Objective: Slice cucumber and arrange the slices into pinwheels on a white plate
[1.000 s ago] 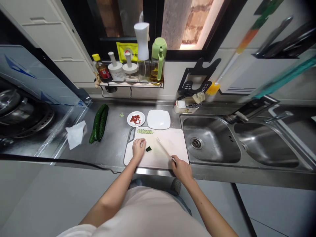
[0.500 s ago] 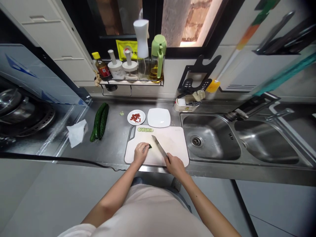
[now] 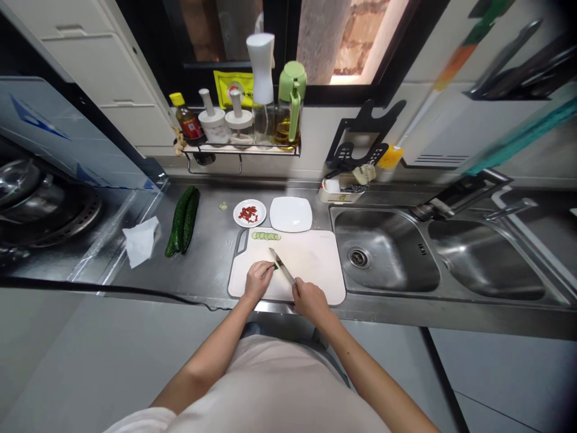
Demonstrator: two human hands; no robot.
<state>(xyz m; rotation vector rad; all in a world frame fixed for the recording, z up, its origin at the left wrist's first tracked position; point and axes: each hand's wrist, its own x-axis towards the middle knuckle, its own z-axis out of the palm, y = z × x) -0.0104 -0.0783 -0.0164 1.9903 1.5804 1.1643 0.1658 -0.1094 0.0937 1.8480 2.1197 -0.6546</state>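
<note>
Over the white cutting board [image 3: 315, 258], my right hand [image 3: 311, 299] is closed around the handle of a kitchen knife [image 3: 283, 266]. Its blade points up and to the left and meets a small dark-green cucumber piece [image 3: 276, 265]. My left hand [image 3: 258, 279] pinches that piece at its fingertips, just left of the blade; most of the piece is hidden. A row of several thin cucumber slices [image 3: 266, 236] lies along the board's upper left edge. Behind the board stand a white plate with chopped red bits [image 3: 248, 214] and a square white plate [image 3: 291, 214].
Two whole cucumbers [image 3: 182, 221] and a white paper towel [image 3: 141, 240] lie on the steel counter at left. A double sink [image 3: 383, 252] adjoins the board's right side. Bottles and jars stand on a wall rack [image 3: 243, 150]. A pot [image 3: 27, 189] sits far left.
My right hand has brought the knife leftward, so the blade now meets the cucumber piece. My left hand stays nearly in place, still pinching it.
</note>
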